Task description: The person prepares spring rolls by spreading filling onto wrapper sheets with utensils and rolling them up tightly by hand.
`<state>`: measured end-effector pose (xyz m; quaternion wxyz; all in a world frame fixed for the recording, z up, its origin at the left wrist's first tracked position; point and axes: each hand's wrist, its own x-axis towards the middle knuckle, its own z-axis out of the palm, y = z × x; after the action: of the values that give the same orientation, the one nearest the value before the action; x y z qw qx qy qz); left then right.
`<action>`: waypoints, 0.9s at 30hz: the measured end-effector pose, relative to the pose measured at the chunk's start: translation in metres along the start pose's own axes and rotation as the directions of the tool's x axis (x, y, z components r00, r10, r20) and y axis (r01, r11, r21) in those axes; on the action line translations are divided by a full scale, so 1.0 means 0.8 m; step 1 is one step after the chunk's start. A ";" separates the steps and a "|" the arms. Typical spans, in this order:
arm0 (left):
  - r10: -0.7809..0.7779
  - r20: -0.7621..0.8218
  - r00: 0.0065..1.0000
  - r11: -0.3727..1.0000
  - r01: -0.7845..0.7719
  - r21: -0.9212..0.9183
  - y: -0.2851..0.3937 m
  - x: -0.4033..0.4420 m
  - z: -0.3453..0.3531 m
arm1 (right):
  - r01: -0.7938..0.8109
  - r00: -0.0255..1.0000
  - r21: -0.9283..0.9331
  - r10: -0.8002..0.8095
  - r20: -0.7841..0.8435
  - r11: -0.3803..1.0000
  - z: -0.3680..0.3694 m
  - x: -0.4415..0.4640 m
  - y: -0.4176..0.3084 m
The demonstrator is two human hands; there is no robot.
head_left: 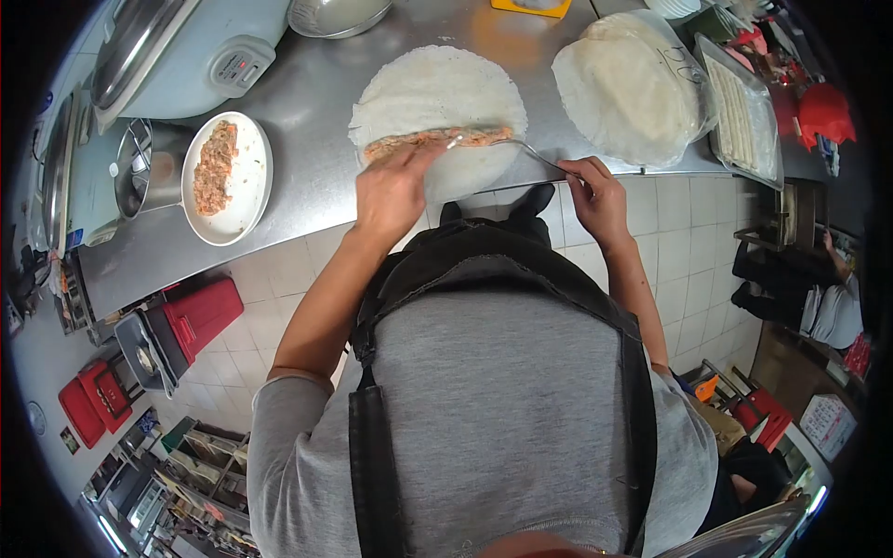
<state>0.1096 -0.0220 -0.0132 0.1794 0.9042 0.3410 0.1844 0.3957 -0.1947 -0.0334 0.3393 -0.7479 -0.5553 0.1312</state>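
Observation:
A round, thin white wrapper lies on the steel counter, its near edge at the counter's edge. A long strip of orange-brown minced filling runs across it. My left hand reaches over the left part of the strip, fingers stretched out and touching the filling; a small shiny spot shows at the fingertips. My right hand is closed around the handle end of a metal spoon. The spoon's far end meets the right part of the filling, so its bowl is partly hidden.
At left, a white oval dish holds more filling beside a metal pot and a large cooker. A stack of wrappers lies at right, near a plastic-covered tray of pale rolls. A metal bowl stands behind. Another person is far right.

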 end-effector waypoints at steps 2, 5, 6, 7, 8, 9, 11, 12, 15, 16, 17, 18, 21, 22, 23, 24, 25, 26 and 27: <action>0.018 0.004 1.000 1.000 -0.018 -0.012 0.001 -0.001 0.000 | -0.012 1.000 -0.029 0.012 -0.005 1.000 -0.006 0.003 -0.001; 0.026 -0.047 0.999 0.999 -0.027 -0.039 -0.004 0.006 -0.005 | -0.018 1.000 0.005 0.018 -0.016 1.000 -0.011 0.000 -0.001; 0.023 -0.072 0.997 0.998 -0.026 -0.048 -0.007 0.009 -0.007 | -0.011 1.000 0.021 0.011 0.006 1.000 -0.010 -0.001 -0.005; 0.030 -0.065 0.997 0.999 -0.032 -0.037 -0.010 0.010 -0.003 | -0.004 1.000 0.037 0.003 0.028 0.999 -0.006 -0.001 -0.011; 0.038 -0.059 0.998 0.999 -0.039 -0.025 -0.013 0.010 0.005 | 0.005 0.999 0.053 -0.007 0.049 0.999 -0.003 -0.001 -0.015; 0.046 -0.054 0.997 0.999 -0.046 -0.013 -0.012 0.011 0.007 | -0.003 0.999 0.040 0.002 0.033 0.999 0.000 0.000 -0.018; 0.023 0.023 0.999 1.000 -0.023 -0.002 -0.003 0.004 0.009 | -0.016 1.000 0.015 0.016 0.001 1.000 0.004 0.002 -0.020; 0.011 0.061 0.998 1.000 -0.011 0.004 -0.001 0.002 0.009 | -0.033 0.999 0.006 0.033 -0.003 0.999 0.002 0.003 -0.019; 0.060 -0.061 0.996 0.997 -0.062 -0.042 -0.018 0.003 -0.003 | -0.071 0.997 0.019 0.071 0.006 0.997 -0.013 -0.002 -0.012; 0.064 -0.105 0.992 0.996 -0.071 -0.058 -0.022 0.005 -0.008 | -0.044 0.999 0.034 0.044 0.020 0.998 -0.011 -0.001 -0.014; 0.031 -0.059 0.998 0.998 -0.034 -0.054 -0.028 0.005 -0.009 | -0.018 0.999 0.050 0.017 0.034 0.999 -0.007 0.000 -0.017; 0.036 -0.054 0.998 0.998 -0.038 -0.041 -0.030 0.002 -0.008 | 0.009 0.999 0.066 -0.012 0.046 0.998 -0.002 0.002 -0.023; 0.046 -0.039 0.998 0.998 -0.047 -0.032 -0.038 -0.007 -0.011 | 0.014 0.998 0.014 -0.015 0.067 1.000 0.018 0.011 -0.038; 0.049 -0.027 0.998 0.998 -0.050 -0.050 -0.045 -0.012 -0.017 | -0.005 0.997 0.016 0.004 0.077 1.000 0.017 0.011 -0.039; 0.051 -0.013 0.999 0.996 -0.051 -0.068 -0.053 -0.017 -0.023 | -0.025 0.996 0.018 0.024 0.088 1.000 0.013 0.011 -0.040; 0.016 -0.020 1.000 0.996 -0.018 -0.084 -0.059 -0.018 -0.031 | -0.044 0.994 0.020 0.041 0.101 0.999 0.012 0.012 -0.041; -0.018 -0.025 1.000 0.995 0.015 -0.101 -0.065 -0.018 -0.039 | -0.014 0.994 0.075 0.006 0.109 0.997 0.015 0.013 -0.041; -0.052 -0.028 0.998 0.992 0.049 -0.118 -0.067 -0.019 -0.046 | 0.012 0.993 0.131 -0.028 0.116 0.991 0.020 0.013 -0.042; -0.055 -0.032 0.998 0.995 0.052 -0.090 -0.066 -0.020 -0.051 | 0.039 0.991 0.186 -0.062 0.121 0.982 0.026 0.014 -0.043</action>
<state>0.0507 0.0122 -0.0048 0.2184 0.8825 0.3597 0.2102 0.3624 -0.1720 -0.0243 0.3741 -0.6893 -0.5801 0.2202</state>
